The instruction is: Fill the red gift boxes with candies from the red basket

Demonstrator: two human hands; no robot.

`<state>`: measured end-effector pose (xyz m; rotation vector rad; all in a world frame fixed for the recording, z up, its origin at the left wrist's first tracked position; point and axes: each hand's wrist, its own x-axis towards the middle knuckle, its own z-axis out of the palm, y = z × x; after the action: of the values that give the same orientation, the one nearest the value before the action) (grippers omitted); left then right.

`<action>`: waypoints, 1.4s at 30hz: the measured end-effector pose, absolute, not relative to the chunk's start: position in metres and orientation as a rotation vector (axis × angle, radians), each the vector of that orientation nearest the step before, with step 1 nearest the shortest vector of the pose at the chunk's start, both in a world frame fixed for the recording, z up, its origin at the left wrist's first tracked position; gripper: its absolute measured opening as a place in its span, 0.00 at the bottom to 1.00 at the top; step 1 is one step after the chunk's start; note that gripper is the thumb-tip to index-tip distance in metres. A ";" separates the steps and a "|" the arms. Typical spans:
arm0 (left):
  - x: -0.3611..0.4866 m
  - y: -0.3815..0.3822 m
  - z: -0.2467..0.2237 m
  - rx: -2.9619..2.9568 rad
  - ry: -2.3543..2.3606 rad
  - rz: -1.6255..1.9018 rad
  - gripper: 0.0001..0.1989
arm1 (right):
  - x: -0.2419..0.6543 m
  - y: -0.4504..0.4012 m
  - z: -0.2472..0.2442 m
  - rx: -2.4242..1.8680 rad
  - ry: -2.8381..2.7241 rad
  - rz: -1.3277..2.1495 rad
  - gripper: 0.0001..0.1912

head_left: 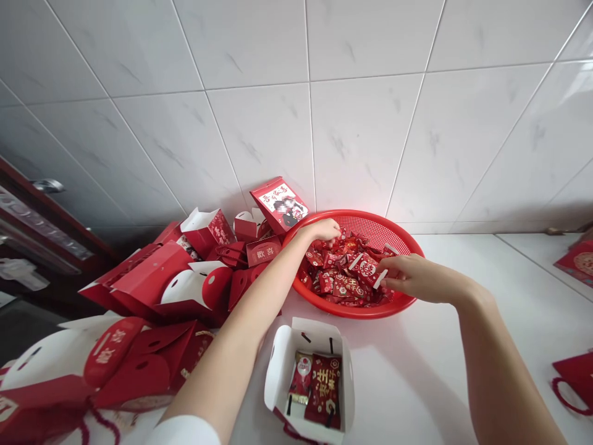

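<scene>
A red plastic basket [356,309] full of small red-wrapped snack packets [347,285] stands against the wall. Over its right side, my right hand [408,275] pinches one red snack packet [367,268] with white ends. My left hand [325,230] reaches to the basket's back left with fingers curled down among the wrappers; what they hold, if anything, is hidden. In front of the basket sits an open gift box [345,371], white inside. It contains a larger red packet [324,386] beside a smaller red-and-gold packet [302,374].
Many red gift boxes [152,278] crowd the left side, several with flaps open. A red box with a printed couple [283,207] leans on the tiled wall [356,136]. More red items, including a corded bag [574,377], lie at the right edge of the white counter [417,371].
</scene>
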<state>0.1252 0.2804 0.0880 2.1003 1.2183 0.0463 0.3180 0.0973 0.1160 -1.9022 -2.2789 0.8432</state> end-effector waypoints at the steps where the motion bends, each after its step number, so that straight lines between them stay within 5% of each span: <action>1: 0.124 0.278 0.090 2.075 1.200 0.133 0.07 | 0.319 0.098 0.116 -1.903 -2.284 0.807 0.11; 9: 0.106 0.229 0.110 1.839 0.923 0.499 0.15 | 0.313 0.100 0.120 -1.698 -2.074 0.588 0.17; 17: 0.090 0.194 0.103 1.743 0.525 0.804 0.19 | 0.286 0.117 0.098 -1.164 -1.600 0.967 0.28; 42: 0.093 0.186 0.073 1.346 0.629 1.026 0.19 | 0.279 0.128 0.078 -0.888 -1.328 1.037 0.20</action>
<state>0.0934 0.1861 0.0729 1.3455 0.6292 1.0259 0.2787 0.1282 0.0785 -0.8880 -1.3283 1.0365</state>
